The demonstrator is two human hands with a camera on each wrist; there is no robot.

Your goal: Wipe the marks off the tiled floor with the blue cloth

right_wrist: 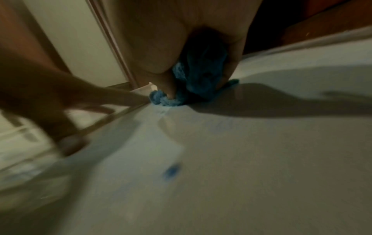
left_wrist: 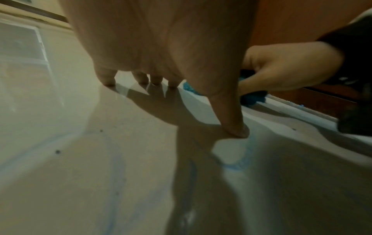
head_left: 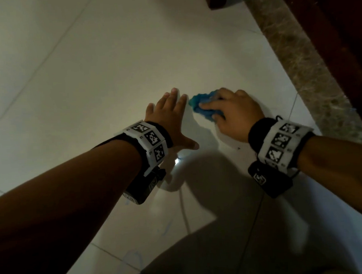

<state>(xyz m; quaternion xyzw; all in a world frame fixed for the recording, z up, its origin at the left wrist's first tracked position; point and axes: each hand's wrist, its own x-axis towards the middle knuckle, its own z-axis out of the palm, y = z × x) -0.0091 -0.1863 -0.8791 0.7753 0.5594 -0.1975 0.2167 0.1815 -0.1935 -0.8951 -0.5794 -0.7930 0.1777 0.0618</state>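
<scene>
- Blue cloth (head_left: 204,107) is the tool for this job, but the view's left side comes first: pale tiled floor (head_left: 71,65) with thin grout lines and faint blue scribbles (head_left: 166,227) low in the head view, apparently marks not yet wiped.
- Left hand (head_left: 170,114) lies flat on the tile, fingers straight and slightly spread, thumb splayed out; the left wrist view shows the fingertips (left_wrist: 108,82) and thumb tip touching the floor. It holds nothing, and likely serves as a brace while the person leans forward.
- Just right of it, the cloth sits bunched on the floor, near those fingertips but apart from them.
- Right hand (head_left: 235,109) covers the cloth, fingers curled over it and thumb tucked along its near side, pressing the wad down, a grip suited to scrubbing.
- A small blue spot (right_wrist: 172,172) shows on the tile nearer the right wrist.
- Farthest right, a speckled stone strip (head_left: 304,67) borders dark wooden furniture (head_left: 337,24).
</scene>
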